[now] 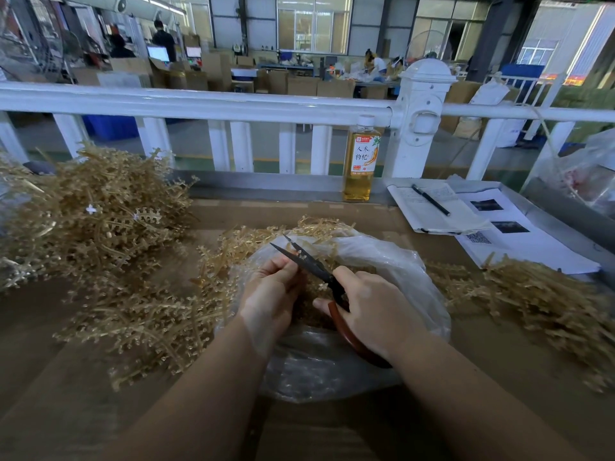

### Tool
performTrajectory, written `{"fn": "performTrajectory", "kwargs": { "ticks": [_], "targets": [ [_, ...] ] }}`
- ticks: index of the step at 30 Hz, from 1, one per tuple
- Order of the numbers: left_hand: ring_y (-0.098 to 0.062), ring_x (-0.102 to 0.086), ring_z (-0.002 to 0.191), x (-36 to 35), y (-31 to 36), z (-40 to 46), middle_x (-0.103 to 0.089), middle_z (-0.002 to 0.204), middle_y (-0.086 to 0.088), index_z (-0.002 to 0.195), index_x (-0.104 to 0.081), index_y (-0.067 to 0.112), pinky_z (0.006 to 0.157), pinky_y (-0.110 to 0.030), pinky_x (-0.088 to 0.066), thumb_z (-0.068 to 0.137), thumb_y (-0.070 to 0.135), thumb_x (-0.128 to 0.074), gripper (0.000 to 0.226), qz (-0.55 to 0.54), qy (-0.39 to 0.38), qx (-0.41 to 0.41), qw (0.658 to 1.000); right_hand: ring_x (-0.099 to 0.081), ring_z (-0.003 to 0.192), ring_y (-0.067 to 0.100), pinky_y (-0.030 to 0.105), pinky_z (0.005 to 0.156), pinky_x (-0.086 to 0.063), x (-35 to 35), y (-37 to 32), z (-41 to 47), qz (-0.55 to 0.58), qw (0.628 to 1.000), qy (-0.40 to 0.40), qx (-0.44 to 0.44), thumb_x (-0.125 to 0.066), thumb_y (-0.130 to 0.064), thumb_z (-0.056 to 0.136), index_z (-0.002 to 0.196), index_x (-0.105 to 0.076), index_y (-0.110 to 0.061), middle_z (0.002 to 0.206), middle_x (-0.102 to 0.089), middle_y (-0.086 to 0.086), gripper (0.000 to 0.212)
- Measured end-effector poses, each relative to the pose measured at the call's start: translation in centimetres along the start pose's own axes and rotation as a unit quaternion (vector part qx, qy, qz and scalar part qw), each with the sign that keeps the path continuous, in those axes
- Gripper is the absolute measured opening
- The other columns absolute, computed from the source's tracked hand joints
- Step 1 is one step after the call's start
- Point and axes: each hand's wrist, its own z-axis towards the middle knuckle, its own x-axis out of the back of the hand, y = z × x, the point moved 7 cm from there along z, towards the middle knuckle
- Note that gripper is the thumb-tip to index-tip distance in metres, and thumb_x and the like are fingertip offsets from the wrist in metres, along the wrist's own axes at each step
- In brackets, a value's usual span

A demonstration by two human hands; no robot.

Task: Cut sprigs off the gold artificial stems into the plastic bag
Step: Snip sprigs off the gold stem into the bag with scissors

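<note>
The left hand [271, 291] pinches a gold stem [301, 252] just ahead of its fingertips, over the plastic bag [382, 261] — the right hand [372, 311], immediately beside, grips scissors [309, 266] whose parted blades run forward-left across that stem.

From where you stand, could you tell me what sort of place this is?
Probably a factory or packing workshop: heaps of gold stems on a cardboard-covered bench, stacked cartons beyond the white railing, and workers at distant tables.
</note>
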Motion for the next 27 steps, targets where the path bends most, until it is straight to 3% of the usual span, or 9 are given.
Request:
{"fn": "performTrajectory", "kwargs": {
  "ticks": [7,14,19,23,27],
  "targets": [
    [-0.016,-0.059,0.070,0.02,-0.11,0.17,-0.063,0.079,-0.008,0.077,-0.054,0.009,0.069,-0.025,-0.049,0.091,-0.002,-0.049,0.019,-0.012,-0.008,0.010,1.000,-0.060,0.078,0.017,0.027,0.071,-0.049,-0.52,0.00,0.26,0.008,1.000,-0.010,-0.002,-0.041,-0.060,0.092,0.103,-0.049,-0.020,0.084,-0.061,0.001,0.042],
    [-0.015,-0.060,0.068,-0.07,-0.01,-0.20,-0.063,0.072,-0.006,0.072,-0.053,0.011,0.068,-0.025,-0.050,0.091,0.000,-0.052,0.023,-0.022,-0.017,0.017,0.999,-0.058,0.070,0.016,0.025,0.065,-0.045,-0.68,0.25,0.36,-0.003,1.000,-0.002,-0.001,-0.040,-0.060,0.092,0.099,-0.047,-0.021,0.077,-0.059,-0.002,0.040],
    [-0.017,-0.063,0.075,-0.22,0.49,-0.74,-0.068,0.076,-0.003,0.084,-0.064,0.010,0.076,-0.029,-0.047,0.093,0.009,-0.046,0.019,-0.084,-0.035,0.044,0.995,-0.050,0.061,0.012,0.022,0.059,-0.037,-0.88,0.18,-0.20,0.000,1.000,0.016,0.008,-0.043,-0.060,0.091,0.090,-0.039,-0.026,0.068,-0.049,-0.008,0.034],
    [-0.012,-0.068,0.065,0.05,0.54,-0.70,-0.069,0.078,-0.004,0.088,-0.062,0.011,0.059,-0.024,-0.056,0.095,0.008,-0.049,0.015,-0.111,-0.007,0.041,0.993,-0.054,0.065,0.013,0.024,0.062,-0.040,-0.96,0.42,-0.31,0.005,1.000,0.017,0.005,-0.043,-0.061,0.091,0.095,-0.046,-0.024,0.072,-0.053,-0.006,0.037],
    [-0.014,-0.065,0.073,0.18,0.66,-0.52,-0.066,0.078,-0.005,0.080,-0.059,0.010,0.074,-0.027,-0.054,0.091,-0.003,-0.050,0.019,-0.102,0.014,0.015,0.995,-0.053,0.066,0.013,0.023,0.062,-0.038,-0.94,0.72,-0.39,0.011,1.000,0.011,0.003,-0.043,-0.061,0.090,0.092,-0.041,-0.027,0.073,-0.054,-0.006,0.034]
  ]
}}
